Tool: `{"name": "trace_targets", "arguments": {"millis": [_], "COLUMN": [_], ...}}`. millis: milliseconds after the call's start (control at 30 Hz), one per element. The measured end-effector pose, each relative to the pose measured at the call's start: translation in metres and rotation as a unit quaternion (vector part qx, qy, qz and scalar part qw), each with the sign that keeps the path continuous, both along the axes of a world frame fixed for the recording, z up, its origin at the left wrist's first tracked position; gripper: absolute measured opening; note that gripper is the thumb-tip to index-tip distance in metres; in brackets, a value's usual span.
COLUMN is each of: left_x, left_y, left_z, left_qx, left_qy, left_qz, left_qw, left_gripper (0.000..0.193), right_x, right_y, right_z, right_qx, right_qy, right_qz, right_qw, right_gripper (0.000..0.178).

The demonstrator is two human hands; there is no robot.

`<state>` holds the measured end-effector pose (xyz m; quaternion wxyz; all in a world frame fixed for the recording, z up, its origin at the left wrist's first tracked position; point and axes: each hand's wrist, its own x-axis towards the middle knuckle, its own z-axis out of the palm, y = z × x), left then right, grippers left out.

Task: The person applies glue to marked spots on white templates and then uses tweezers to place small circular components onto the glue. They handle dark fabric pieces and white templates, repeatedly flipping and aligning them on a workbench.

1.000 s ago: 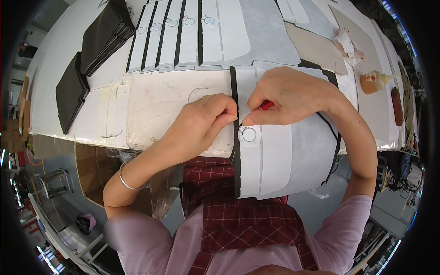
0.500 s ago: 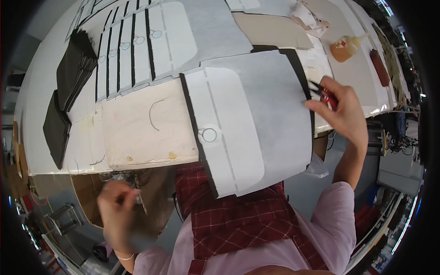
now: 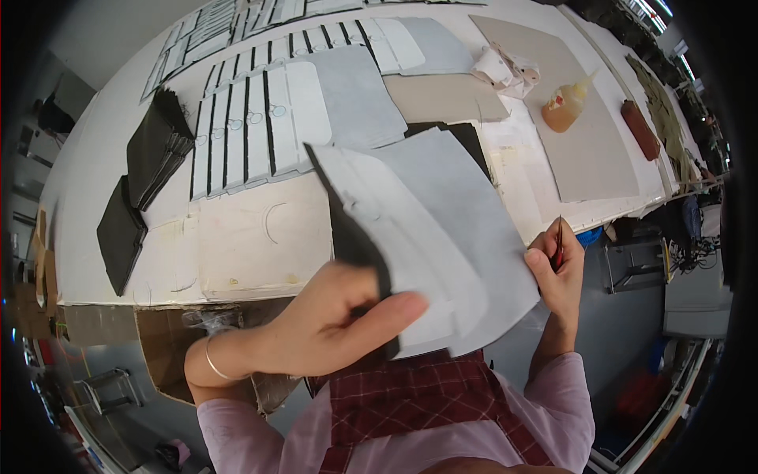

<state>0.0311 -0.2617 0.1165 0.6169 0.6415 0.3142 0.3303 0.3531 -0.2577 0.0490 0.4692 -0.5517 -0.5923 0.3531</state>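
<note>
A pale grey fabric panel (image 3: 466,213) with a white strip and a black left edge hangs partly over the table's near edge, bent along its left side. My left hand (image 3: 339,316) is closed on that lower left edge, thumb on top, fingers beneath and slightly blurred. At the panel's right edge is my right hand (image 3: 560,276), fingers curled around small red-handled thread snips (image 3: 559,251) with the dark tips pointing up. Its thumb meets the panel's edge; whether it pinches the fabric too, I cannot tell. Black pieces (image 3: 471,148) show beneath the panel.
Overlapping similar panels (image 3: 347,87) lie in rows farther back. Two stacks of folded black pieces (image 3: 158,146) sit at left. To the right are crumpled white cloth (image 3: 509,71), a squeeze bottle of amber liquid (image 3: 562,110) and a brown-red block (image 3: 639,130). A cardboard box (image 3: 162,347) stands below the table edge.
My left hand has come up from beside the cardboard box and taken hold of the panel's left edge, bending it. My right hand, still with the snips, has moved down toward the table's near edge.
</note>
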Motion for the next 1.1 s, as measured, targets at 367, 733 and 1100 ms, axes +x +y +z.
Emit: {"name": "trace_targets", "arguments": {"millis": [367, 733, 1100], "left_x": [0.014, -0.063, -0.075], "left_y": [0.13, 0.141, 0.134], "left_z": [0.087, -0.073, -0.09], "left_qx": [0.271, 0.142, 0.281], "left_qy": [0.092, 0.423, 0.548], "left_qz": [0.059, 0.369, 0.312], "left_qw": [0.956, 0.816, 0.724], "left_gripper": [0.04, 0.05, 0.046], "right_x": [-0.032, -0.089, -0.098], "right_y": [0.141, 0.261, 0.269], "right_z": [0.039, 0.0, -0.009], "right_qx": [0.008, 0.053, -0.055], "right_qy": [0.216, -0.097, -0.147], "right_qz": [0.067, 0.23, 0.241], "right_qw": [0.974, 0.967, 0.958], "right_gripper": [0.014, 0.046, 0.049]}}
